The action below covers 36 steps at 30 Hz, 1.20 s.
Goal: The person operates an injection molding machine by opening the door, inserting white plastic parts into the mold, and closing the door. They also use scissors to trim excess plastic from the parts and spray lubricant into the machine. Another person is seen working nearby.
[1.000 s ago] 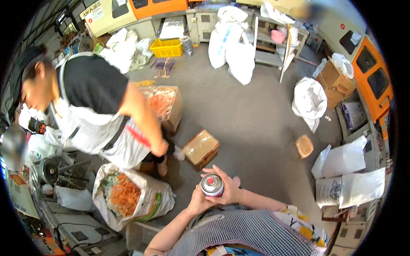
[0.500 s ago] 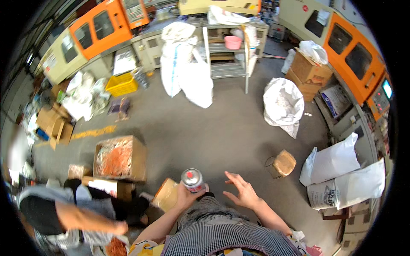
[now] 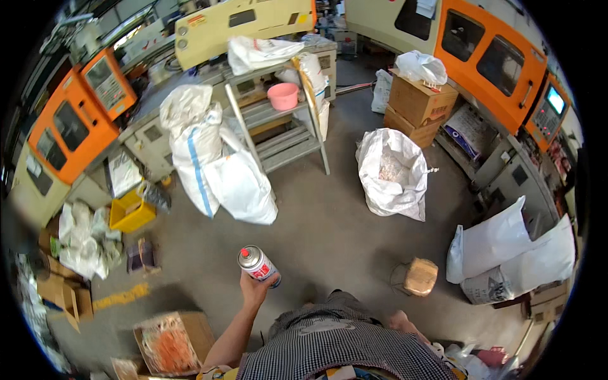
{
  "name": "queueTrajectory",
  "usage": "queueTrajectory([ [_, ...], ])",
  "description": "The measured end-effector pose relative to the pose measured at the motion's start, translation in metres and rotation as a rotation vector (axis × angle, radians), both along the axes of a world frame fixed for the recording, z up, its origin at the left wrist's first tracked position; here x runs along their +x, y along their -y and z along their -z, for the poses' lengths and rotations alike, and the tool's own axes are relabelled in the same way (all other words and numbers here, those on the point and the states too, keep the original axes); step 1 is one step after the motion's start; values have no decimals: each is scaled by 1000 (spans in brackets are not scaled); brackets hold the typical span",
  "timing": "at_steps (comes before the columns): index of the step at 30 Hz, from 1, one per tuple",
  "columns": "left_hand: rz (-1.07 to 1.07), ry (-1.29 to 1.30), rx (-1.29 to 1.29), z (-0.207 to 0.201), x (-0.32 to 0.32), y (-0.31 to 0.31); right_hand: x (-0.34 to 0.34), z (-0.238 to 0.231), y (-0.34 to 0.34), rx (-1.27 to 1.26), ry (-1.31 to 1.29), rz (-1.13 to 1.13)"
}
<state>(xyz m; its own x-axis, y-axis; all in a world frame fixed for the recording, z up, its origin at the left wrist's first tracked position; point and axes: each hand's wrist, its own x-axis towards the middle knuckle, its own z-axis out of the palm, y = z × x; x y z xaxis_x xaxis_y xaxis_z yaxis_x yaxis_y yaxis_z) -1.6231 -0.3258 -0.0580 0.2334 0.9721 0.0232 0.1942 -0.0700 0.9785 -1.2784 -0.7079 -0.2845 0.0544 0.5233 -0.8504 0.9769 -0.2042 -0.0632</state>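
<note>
My left hand (image 3: 255, 290) is wrapped round a spray can (image 3: 258, 262) with a red nozzle and a white, red and blue label. The can leans to the upper left, held out over the grey floor in front of me. Low beside my checked apron (image 3: 329, 345) is my right hand (image 3: 400, 321), with its fingers mostly hidden or smeared.
A small stool (image 3: 420, 277) stands to the right. An open white sack (image 3: 394, 171) holds pale pieces. Full white sacks (image 3: 237, 187) lean beside a metal step stand (image 3: 288, 149) bearing a pink bucket (image 3: 283, 96). At lower left sits a carton (image 3: 193, 335) of orange scraps.
My view has swung right and forward, and the co-worker at left is out of sight. The spray can has tilted and moved left. My right hand has dropped down beside my apron.
</note>
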Motion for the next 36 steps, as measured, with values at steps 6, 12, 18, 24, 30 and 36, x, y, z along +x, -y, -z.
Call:
queueTrajectory([
  [6,20,-29,116,-3,114,-188,36,26,-42,-17,-128,882],
  [12,-70,-24,-153,6,222,-355,170,53,-246,156,-203,914],
  [18,-103,-8,-298,60,288,-538,310,-123,-543,873,-463,1343],
  [24,-171,-29,-333,96,371,-749,360,-144,-630,724,-230,1433],
  [30,-294,170,-268,195,423,-1009,289,-38,-572,395,162,1327],
  [36,-139,206,-613,248,463,-1183,202,-76,-611,-114,40,1697],
])
